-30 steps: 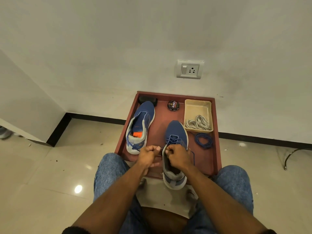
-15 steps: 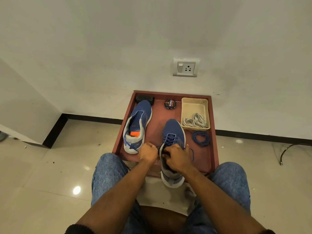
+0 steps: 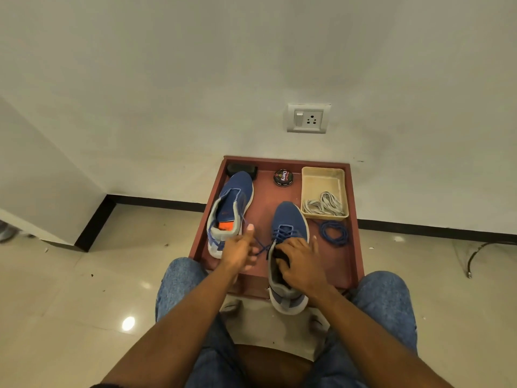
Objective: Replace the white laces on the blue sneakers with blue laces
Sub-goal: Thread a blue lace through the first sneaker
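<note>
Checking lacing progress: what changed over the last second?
The left hand moved left, away from the right hand, drawing the blue lace taut out of the near sneaker; its grip on the lace is hard to see. The right hand stays on the sneaker's tongue. Far sneaker, white laces, spare blue lace: unmoved.

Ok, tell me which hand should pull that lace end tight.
Left. The left hand already holds the blue lace running from the near sneaker; the right hand grips its tongue, steadying it.
</note>
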